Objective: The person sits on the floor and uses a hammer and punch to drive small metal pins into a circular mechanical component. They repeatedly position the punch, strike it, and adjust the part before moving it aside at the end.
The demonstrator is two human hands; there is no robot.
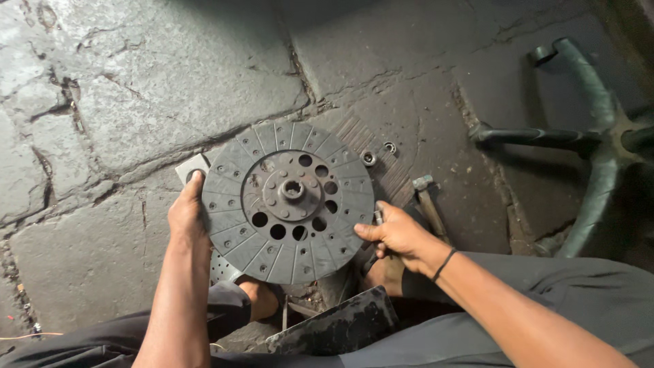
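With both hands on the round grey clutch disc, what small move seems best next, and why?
Probably lower the round grey clutch disc flat onto the stone floor: the left hand and right hand only grip opposite rim edges, and the right also seems to hold a small metal tool.

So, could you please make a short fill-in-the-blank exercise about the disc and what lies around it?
1. Both hands, the left hand and the right hand, grip the round clutch disc by its ____.
2. The hammer lies on the stone floor to the ____ of the disc.
3. Beyond the disc lie ____ small metal rings.

Missing words: rim; right; two
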